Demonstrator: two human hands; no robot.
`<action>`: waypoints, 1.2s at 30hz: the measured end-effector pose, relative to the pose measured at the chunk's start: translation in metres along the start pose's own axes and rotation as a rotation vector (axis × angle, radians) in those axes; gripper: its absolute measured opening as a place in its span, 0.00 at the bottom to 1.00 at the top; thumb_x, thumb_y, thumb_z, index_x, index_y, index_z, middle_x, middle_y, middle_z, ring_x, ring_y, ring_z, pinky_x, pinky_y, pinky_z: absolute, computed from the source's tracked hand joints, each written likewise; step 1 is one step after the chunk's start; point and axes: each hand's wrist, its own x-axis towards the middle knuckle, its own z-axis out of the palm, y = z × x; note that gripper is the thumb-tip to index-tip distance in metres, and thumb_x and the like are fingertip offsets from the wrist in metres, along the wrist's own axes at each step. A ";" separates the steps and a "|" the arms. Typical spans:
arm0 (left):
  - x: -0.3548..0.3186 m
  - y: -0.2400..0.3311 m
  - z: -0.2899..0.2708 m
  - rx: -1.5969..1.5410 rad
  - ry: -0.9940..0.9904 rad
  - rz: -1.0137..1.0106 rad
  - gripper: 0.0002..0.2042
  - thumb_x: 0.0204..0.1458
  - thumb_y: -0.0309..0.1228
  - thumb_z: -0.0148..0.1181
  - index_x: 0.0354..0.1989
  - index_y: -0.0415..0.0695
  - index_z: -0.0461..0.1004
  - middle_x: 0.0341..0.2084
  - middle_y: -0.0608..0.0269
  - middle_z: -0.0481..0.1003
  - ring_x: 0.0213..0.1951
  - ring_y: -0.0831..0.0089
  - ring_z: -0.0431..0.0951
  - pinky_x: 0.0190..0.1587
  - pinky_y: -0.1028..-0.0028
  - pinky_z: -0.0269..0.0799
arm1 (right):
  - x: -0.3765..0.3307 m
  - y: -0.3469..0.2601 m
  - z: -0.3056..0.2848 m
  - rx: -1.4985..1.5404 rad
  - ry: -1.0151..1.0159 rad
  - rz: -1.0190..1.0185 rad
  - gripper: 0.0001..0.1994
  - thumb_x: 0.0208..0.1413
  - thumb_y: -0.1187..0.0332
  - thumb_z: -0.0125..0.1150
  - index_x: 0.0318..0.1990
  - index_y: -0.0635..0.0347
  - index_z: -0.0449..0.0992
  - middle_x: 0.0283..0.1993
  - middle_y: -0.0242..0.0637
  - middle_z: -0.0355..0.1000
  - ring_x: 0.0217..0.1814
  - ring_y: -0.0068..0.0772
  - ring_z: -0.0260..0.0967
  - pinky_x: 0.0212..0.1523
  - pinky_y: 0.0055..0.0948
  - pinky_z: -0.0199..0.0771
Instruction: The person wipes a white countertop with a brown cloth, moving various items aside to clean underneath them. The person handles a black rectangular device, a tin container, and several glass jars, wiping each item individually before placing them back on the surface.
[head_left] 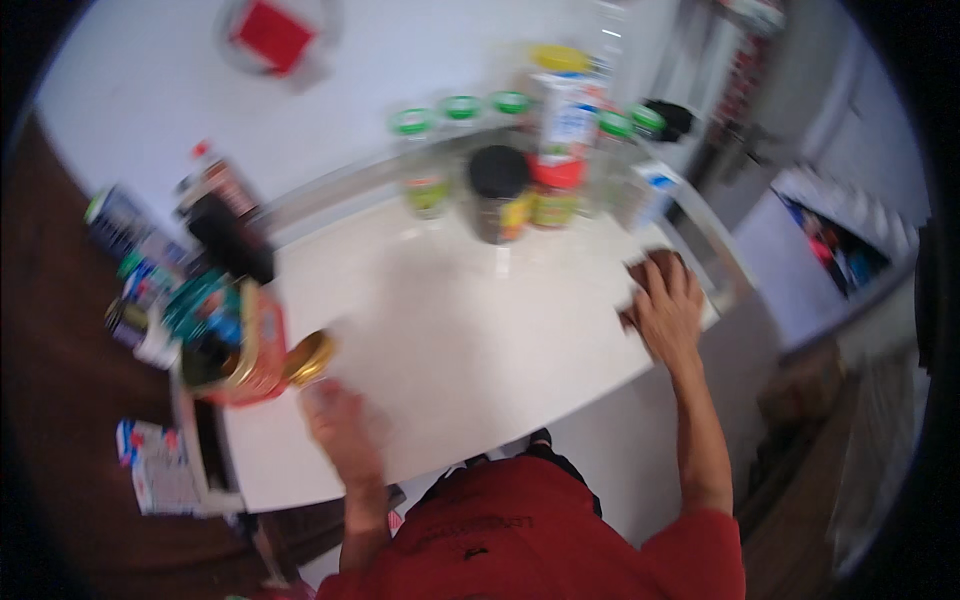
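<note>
In the head view, left of the black-lidded jar point(500, 190) and nearer the person, the left hand point(338, 418) met a gold-coloured container point(309, 358), its grip too blurred to tell; right of that jar, the right hand's point(668, 312) fingers point(656, 278) grasped a brown cloth-like item point(636, 272).

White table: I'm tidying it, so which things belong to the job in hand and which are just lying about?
Likely in the job:
gold round item, by the left hand, grip blurred
brown item, under the right hand

Likely lying about:
black-lidded jar
red-lidded jar
green-lidded jars
reddish tub
</note>
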 end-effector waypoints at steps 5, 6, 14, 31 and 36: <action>-0.003 0.010 -0.005 0.324 -0.222 0.194 0.28 0.43 0.29 0.69 0.55 0.42 0.65 0.43 0.67 0.68 0.43 0.76 0.67 0.41 0.74 0.64 | -0.032 -0.072 -0.041 0.230 -0.124 -0.113 0.27 0.50 0.58 0.58 0.58 0.56 0.67 0.68 0.52 0.52 0.67 0.60 0.48 0.63 0.57 0.49; 0.000 0.014 -0.005 0.454 -0.262 0.227 0.32 0.40 0.31 0.72 0.56 0.41 0.65 0.46 0.66 0.69 0.45 0.75 0.68 0.43 0.72 0.64 | -0.032 -0.087 -0.050 0.291 -0.141 -0.195 0.28 0.49 0.57 0.59 0.58 0.56 0.67 0.68 0.54 0.51 0.67 0.61 0.48 0.62 0.59 0.49; 0.090 0.028 0.043 0.611 -0.151 0.317 0.36 0.44 0.37 0.70 0.60 0.37 0.58 0.52 0.50 0.65 0.51 0.59 0.67 0.51 0.64 0.65 | 0.000 -0.165 -0.076 0.587 -0.223 -0.719 0.30 0.47 0.51 0.62 0.57 0.52 0.70 0.67 0.53 0.51 0.67 0.59 0.47 0.62 0.60 0.52; 0.198 -0.009 0.096 0.803 0.487 0.399 0.40 0.45 0.29 0.69 0.63 0.40 0.48 0.54 0.43 0.57 0.56 0.45 0.59 0.57 0.55 0.60 | 0.031 -0.125 -0.036 0.534 -0.222 -0.574 0.26 0.47 0.56 0.65 0.57 0.40 0.70 0.68 0.44 0.51 0.67 0.54 0.49 0.63 0.51 0.51; 0.183 -0.019 0.091 0.868 0.480 0.583 0.37 0.43 0.27 0.69 0.60 0.39 0.52 0.49 0.44 0.59 0.55 0.48 0.58 0.54 0.56 0.61 | 0.044 -0.147 -0.026 0.543 -0.108 -0.523 0.29 0.45 0.55 0.65 0.57 0.52 0.69 0.67 0.52 0.50 0.66 0.58 0.48 0.61 0.55 0.50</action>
